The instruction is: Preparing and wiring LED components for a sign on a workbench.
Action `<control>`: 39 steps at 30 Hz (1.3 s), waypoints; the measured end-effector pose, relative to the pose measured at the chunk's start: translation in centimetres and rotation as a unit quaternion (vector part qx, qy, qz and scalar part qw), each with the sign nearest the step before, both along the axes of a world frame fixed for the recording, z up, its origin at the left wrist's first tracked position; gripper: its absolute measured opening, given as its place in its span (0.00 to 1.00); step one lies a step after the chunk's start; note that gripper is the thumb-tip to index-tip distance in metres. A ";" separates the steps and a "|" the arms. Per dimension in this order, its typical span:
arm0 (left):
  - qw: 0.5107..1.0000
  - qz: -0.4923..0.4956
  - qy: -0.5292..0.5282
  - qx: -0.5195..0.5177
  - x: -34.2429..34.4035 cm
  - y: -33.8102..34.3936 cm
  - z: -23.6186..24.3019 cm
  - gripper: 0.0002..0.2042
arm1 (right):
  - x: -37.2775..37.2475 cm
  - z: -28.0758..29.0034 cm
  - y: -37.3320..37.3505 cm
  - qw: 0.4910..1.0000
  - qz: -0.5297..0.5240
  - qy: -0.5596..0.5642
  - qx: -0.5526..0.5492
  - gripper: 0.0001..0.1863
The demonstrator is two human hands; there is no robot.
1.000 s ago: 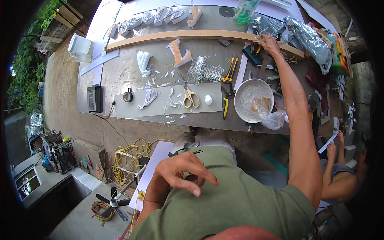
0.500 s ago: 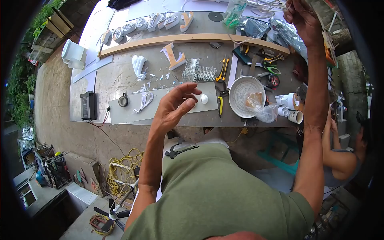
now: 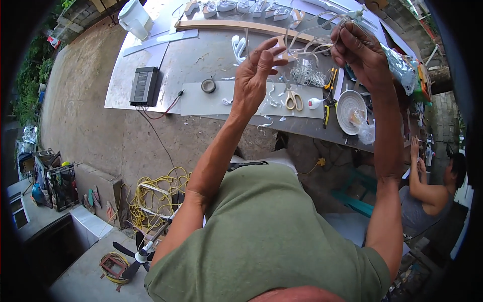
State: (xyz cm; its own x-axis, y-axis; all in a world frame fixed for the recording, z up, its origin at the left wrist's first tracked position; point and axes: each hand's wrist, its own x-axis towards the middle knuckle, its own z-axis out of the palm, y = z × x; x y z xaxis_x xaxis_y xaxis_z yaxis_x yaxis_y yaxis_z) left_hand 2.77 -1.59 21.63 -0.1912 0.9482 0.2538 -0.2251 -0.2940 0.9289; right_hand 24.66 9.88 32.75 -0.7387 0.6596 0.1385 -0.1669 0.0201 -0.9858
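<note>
Both bare hands are raised over the bench (image 3: 196,58). The left hand (image 3: 255,75) has loosely curled fingers; whether they grip the thin strand beside them cannot be told. The right hand (image 3: 359,54) closes its fingers on looped pale cord (image 3: 342,20), held above the bench's right half. Near the front edge lie scissors (image 3: 294,95) and a bowl (image 3: 346,111); beyond, a wooden strip (image 3: 226,24) runs near the far edge.
</note>
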 end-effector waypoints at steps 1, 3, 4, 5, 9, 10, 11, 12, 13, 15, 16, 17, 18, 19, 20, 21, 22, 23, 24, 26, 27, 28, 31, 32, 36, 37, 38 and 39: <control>1.000 0.005 0.010 -0.019 -1.9 -0.7 -0.5 0.24 | -1.3 -0.4 -0.6 1.000 0.005 -0.001 -0.008 0.11; 0.998 0.035 0.017 -0.051 -5.3 -1.5 -1.1 0.24 | -3.4 -1.3 -1.2 0.993 -0.029 -0.099 0.052 0.12; 0.995 0.044 0.046 -0.074 -7.5 -1.9 -1.1 0.24 | -3.9 -2.3 -0.3 0.985 -0.045 -0.134 0.101 0.13; 0.991 0.055 0.075 -0.098 -9.8 -2.7 -1.0 0.25 | -4.3 -3.4 0.3 0.985 -0.039 -0.135 0.095 0.13; 0.991 0.109 0.007 -0.074 -16.4 -3.0 -0.6 0.23 | -4.2 -7.3 5.0 0.991 -0.052 -0.106 0.055 0.14; 0.993 0.113 -0.031 -0.029 -16.6 -2.5 -0.2 0.22 | -4.6 -8.0 5.7 0.987 -0.056 -0.123 0.092 0.13; 0.993 0.109 -0.032 -0.014 -16.9 -2.4 0.3 0.22 | -4.9 -8.7 6.3 0.980 -0.060 -0.138 0.130 0.13; 0.993 0.110 -0.034 -0.009 -17.1 -2.1 0.9 0.22 | -5.1 -9.5 7.0 0.975 -0.083 -0.148 0.144 0.14; 0.993 0.114 -0.034 -0.006 -17.3 -2.0 1.3 0.22 | -5.6 -9.8 8.0 0.977 -0.075 -0.144 0.139 0.14; 0.993 0.102 -0.061 0.003 -18.6 -1.3 1.4 0.23 | -5.8 -9.9 11.3 0.970 -0.019 -0.134 0.203 0.14; 0.992 0.086 -0.090 0.015 -18.9 -0.6 1.9 0.24 | -6.5 -10.0 13.1 0.959 -0.036 -0.125 0.254 0.13; 0.988 0.118 -0.098 0.014 -18.9 -0.2 2.2 0.28 | -6.3 -10.2 14.0 0.959 -0.037 -0.122 0.252 0.13; 0.988 0.106 -0.115 0.015 -18.9 -0.2 2.6 0.28 | -6.1 -10.4 15.0 0.966 -0.049 -0.152 0.204 0.11; 0.986 0.096 -0.133 0.015 -19.0 -0.3 2.9 0.29 | -6.3 -10.2 15.3 0.970 -0.057 -0.182 0.153 0.09; 0.990 0.072 -0.117 0.024 -19.6 0.2 3.5 0.30 | -6.6 -10.5 16.6 0.965 -0.012 -0.202 0.166 0.09; 0.990 0.088 -0.106 0.040 -19.6 0.5 3.9 0.30 | -6.5 -10.9 16.9 0.966 -0.012 -0.200 0.165 0.09; 0.990 0.106 -0.085 0.039 -19.6 0.6 4.3 0.30 | -7.4 -10.6 16.1 0.947 0.022 -0.268 0.178 0.11; 0.991 0.116 -0.063 0.038 -19.5 1.0 4.6 0.30 | -7.7 -10.4 15.7 0.922 0.048 -0.335 0.190 0.13; 0.993 0.112 -0.032 0.014 -19.5 1.3 4.4 0.30 | -7.6 -12.0 15.6 0.914 0.069 -0.357 0.180 0.13; 0.994 0.094 -0.011 -0.050 -19.4 1.9 3.2 0.29 | -9.0 -12.4 13.1 0.849 0.100 -0.493 0.160 0.18; 0.994 0.069 0.005 -0.079 -18.9 2.4 2.5 0.29 | -9.2 -12.6 12.8 0.813 0.163 -0.519 0.206 0.21; 0.989 0.065 0.060 -0.122 -18.3 3.6 1.7 0.31 | -8.5 -14.5 13.4 0.818 0.149 -0.490 0.263 0.21; 0.979 -0.014 0.116 -0.167 -16.1 5.4 -0.5 0.29 | -9.9 -13.5 12.2 0.882 0.082 -0.395 0.242 0.21; 0.975 -0.027 0.127 -0.182 -15.3 5.6 -0.8 0.29 | -11.2 -12.4 10.6 0.931 0.028 -0.326 0.162 0.21; 0.952 -0.138 0.170 -0.215 -13.4 7.3 -3.0 0.29 | -15.4 -11.6 5.8 0.976 -0.064 -0.136 0.158 0.20; 0.944 -0.165 0.179 -0.221 -12.7 7.7 -2.7 0.28 | -16.2 -12.3 4.8 0.984 -0.081 -0.114 0.114 0.20; 0.943 -0.188 0.181 -0.207 -12.5 8.1 -3.6 0.27 | -16.9 -12.6 3.9 0.988 -0.080 -0.104 0.080 0.19; 0.941 -0.210 0.183 -0.194 -12.4 8.4 -4.4 0.25 | -17.6 -13.2 3.5 0.990 -0.089 -0.070 0.081 0.17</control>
